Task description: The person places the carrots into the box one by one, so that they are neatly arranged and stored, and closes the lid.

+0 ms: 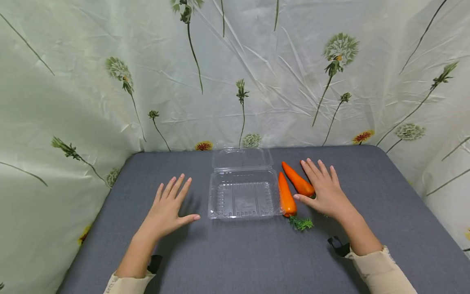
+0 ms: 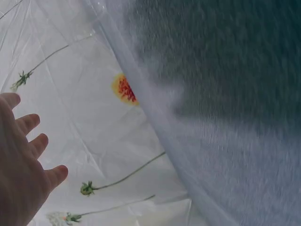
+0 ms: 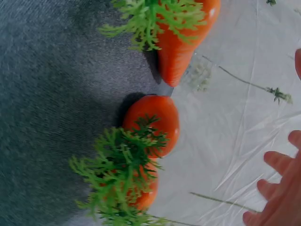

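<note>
A clear plastic clamshell box lies on the grey table with its lid folded back. Beside its right wall is an orange carrot with green leaves. A second carrot slants next to it, its leafy end partly covered by my right hand. That hand is spread over the table, holding nothing. In the right wrist view, orange shows in three places: an upper carrot, a rounded end and a lower part behind leaves. Left of the box, my left hand hovers with fingers spread, also holding nothing.
The grey tabletop has rounded far corners. Behind it and along the left side hangs a pale curtain printed with dandelions. Dark straps sit at both wrists, by the cream sleeves.
</note>
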{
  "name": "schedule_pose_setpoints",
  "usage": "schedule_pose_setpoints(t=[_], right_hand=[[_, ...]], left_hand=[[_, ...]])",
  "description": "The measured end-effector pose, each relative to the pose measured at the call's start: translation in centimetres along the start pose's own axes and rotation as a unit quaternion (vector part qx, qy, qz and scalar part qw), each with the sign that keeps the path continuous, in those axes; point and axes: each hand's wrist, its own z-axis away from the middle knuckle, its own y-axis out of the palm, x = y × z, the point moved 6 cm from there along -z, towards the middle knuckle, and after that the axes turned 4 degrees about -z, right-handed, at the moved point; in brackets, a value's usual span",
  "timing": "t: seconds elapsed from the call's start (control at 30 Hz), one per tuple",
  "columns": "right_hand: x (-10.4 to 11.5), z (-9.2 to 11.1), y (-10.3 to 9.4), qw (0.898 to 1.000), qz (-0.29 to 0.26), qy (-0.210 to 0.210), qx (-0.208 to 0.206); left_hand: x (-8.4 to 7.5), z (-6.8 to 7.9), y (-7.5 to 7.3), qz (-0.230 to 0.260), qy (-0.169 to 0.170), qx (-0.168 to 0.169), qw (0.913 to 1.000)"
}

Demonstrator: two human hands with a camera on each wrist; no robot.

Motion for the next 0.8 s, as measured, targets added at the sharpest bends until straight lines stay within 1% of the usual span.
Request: schedule_pose_setpoints(t=[0.1,0.2,0.3,0.37,0.43,0.53,0.63,0.8], right_hand=[[-0.4,0.0,-0.1,0.999,-0.025,-0.02,-0.037],[-0.9,0.2,-0.3,0.995,-0.052,-0.038,-0.074],[-1.5,0.6,-0.2,0.992,-0.075,-0.032,-0.093],[-1.9,0.9,-0.1,0.991,-0.09,-0.015,-0.097],[-2.4,1.2,0.0,0.989,-0.105,0.004,-0.1],[-2.9,1.6,0.2,0.986,-0.125,0.03,-0.105],[-3.4,2.1,0.5,0.984,-0.131,0.05,-0.11],[-4.3,2.6,1.0,0.98,-0.141,0.083,-0.111]], left_hand=[[-0.5,-0.2,0.3,0.008,0.009,-0.009,0.9999],[-1.2,-0.4,0.6,0.024,0.02,-0.02,0.9993],[-1.8,-0.5,0.8,0.042,0.029,-0.035,0.9981],[-2.1,-0.5,1.1,0.055,0.027,-0.041,0.9973],[-2.3,-0.4,1.2,0.076,0.015,-0.04,0.9962],[-2.6,-0.2,1.6,0.118,-0.014,-0.029,0.9925],[-2.9,0.0,2.0,0.158,-0.041,-0.019,0.9863],[-3.3,-0.2,2.6,0.217,-0.063,-0.01,0.9741]])
